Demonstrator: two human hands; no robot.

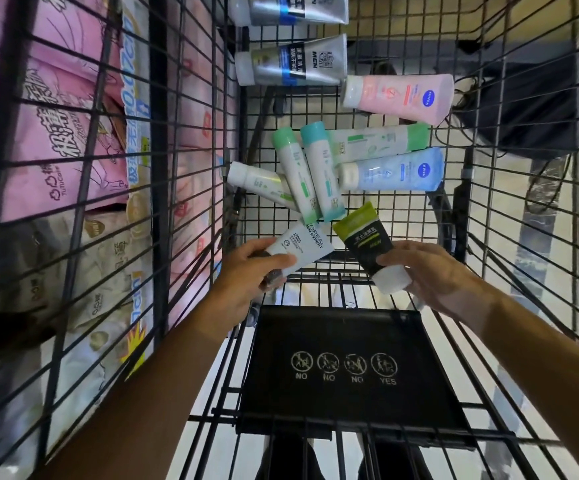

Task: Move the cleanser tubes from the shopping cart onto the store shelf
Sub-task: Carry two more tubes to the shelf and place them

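Both fingers (281, 261) curled round tubes (301, 252)

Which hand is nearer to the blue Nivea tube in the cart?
Right. The right hand, holding a black-and-green tube, is just below the blue Nivea tube. The left hand is farther, down and to the left.

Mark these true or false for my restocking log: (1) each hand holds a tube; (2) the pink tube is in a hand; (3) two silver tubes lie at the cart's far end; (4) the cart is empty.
1. True: the left hand grips a white plastic tube, the right hand a black-and-green tube.
2. False: the pink plastic tube lies in the black wire shopping cart.
3. True: two silver tubes lie there.
4. False: the blue tube and others remain inside.
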